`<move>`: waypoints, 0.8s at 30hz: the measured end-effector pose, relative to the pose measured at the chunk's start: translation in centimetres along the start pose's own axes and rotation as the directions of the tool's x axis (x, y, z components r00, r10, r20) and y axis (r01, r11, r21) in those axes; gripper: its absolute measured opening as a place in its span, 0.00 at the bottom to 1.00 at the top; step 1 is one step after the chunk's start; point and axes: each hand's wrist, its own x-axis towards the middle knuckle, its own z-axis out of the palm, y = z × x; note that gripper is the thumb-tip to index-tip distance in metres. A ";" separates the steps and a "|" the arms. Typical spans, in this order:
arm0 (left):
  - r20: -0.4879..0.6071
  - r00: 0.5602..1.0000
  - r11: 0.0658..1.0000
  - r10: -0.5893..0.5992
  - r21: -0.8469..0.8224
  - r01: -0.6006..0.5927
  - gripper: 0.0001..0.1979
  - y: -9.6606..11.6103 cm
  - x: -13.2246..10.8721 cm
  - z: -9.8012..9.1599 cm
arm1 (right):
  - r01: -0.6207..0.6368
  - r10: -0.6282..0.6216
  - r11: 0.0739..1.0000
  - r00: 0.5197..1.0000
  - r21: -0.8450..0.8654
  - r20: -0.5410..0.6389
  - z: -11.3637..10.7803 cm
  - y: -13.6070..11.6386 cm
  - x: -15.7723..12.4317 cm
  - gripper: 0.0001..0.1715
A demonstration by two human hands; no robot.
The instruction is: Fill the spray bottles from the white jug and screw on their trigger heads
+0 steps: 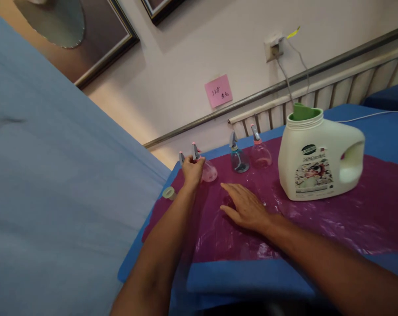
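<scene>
My left hand [192, 171] is closed at the neck of a pink spray bottle [209, 171] near the far left of the purple sheet [215, 228]. Partly behind that hand, the grey nozzle of another sprayer [181, 157] shows; its body is hidden. My right hand [245, 206] hovers over or rests on the sheet, palm down, its fingers stretched out and nothing held. Beyond it stand a blue-collared spray bottle [240, 161] and a pink-collared spray bottle [261, 156], side by side. A small pale ring-shaped item [169, 193] lies left of my left forearm.
A large cream jug [314, 158] with a green piece [302, 112] in its mouth stands at the right. Blue cloth [251, 276] covers the table. A pale blue curtain [63, 184] hangs at the left; behind are a radiator [344, 87] and plugged-in cables [275, 50].
</scene>
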 end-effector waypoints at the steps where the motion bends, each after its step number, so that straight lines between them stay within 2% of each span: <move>1: 0.004 1.000 1.000 -0.005 0.019 0.005 0.12 -0.4 0.3 0.4 | 0.002 -0.002 1.000 1.000 -0.003 0.010 -0.1 0.0 0.1 0.38; 6: 0.023 0.999 0.995 -0.025 0.102 0.022 0.12 -2.1 0.9 2.2 | -0.002 0.002 1.000 0.999 -0.008 0.036 -0.5 0.0 0.4 0.36; 10: 0.036 0.999 0.992 -0.003 0.127 -0.001 0.13 -2.4 0.7 2.7 | 0.004 -0.003 1.000 0.999 -0.020 0.040 -0.4 0.0 0.4 0.36; 13: -0.022 0.999 0.990 0.033 0.137 -0.030 0.20 -2.4 -0.5 2.1 | 0.017 -0.016 1.000 0.999 -0.025 0.029 -0.3 -0.2 0.4 0.34; 16: -0.087 0.991 0.987 0.102 0.132 -0.090 0.22 -2.3 -2.9 1.2 | 0.050 -0.051 0.999 0.998 -0.015 -0.024 -0.5 -0.7 0.7 0.31; 18: -0.044 0.988 0.984 0.148 0.108 -0.143 0.19 -2.3 -4.8 1.3 | 0.095 -0.095 0.995 0.990 -0.002 -0.109 -0.8 -1.2 0.9 0.27; 20: 0.056 0.981 0.980 0.184 0.070 -0.188 0.21 -2.2 -6.3 2.1 | 0.152 -0.147 0.988 0.965 0.004 -0.215 -1.1 -1.7 1.2 0.23; 23: 0.241 0.953 0.983 0.183 -0.014 -0.185 0.30 -2.0 -7.2 4.8 | 0.209 -0.201 0.978 0.920 -0.013 -0.336 -1.6 -2.0 1.5 0.20; 24: 0.272 0.948 0.986 0.167 -0.027 -0.166 0.32 -1.9 -7.1 5.8 | 0.217 -0.210 0.976 0.910 -0.021 -0.357 -1.7 -2.1 1.6 0.20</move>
